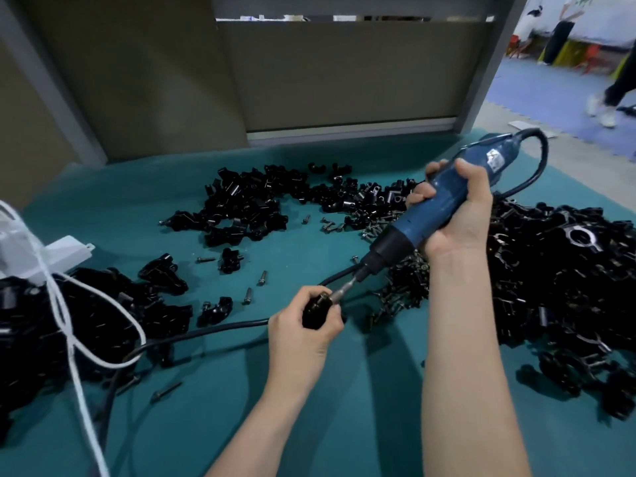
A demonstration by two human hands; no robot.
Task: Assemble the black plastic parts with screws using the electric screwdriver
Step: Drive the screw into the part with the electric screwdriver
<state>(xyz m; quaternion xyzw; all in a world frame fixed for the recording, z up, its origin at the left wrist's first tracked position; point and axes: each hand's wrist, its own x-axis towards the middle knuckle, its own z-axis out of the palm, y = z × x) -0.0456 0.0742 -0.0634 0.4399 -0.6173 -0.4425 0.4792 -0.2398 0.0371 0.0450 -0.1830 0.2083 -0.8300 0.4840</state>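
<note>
Snugly in L grip [303, 335] — blk part [315, 309].

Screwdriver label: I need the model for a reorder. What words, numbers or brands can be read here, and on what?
White label on the blue electric screwdriver, held in the right hand: too blurred to read.
Black plastic parts, screws, white box: no text visible.

Soft, even overhead light keeps the teal mat [206, 390] bright, with blurred-edged shadows across its near part and a faint sheen on the electric screwdriver [447, 201]. The black plastic parts [550, 270] merge into dark masses with small glints. Wide-angle distortion tilts the grey post [492, 63] near the edge.
</note>
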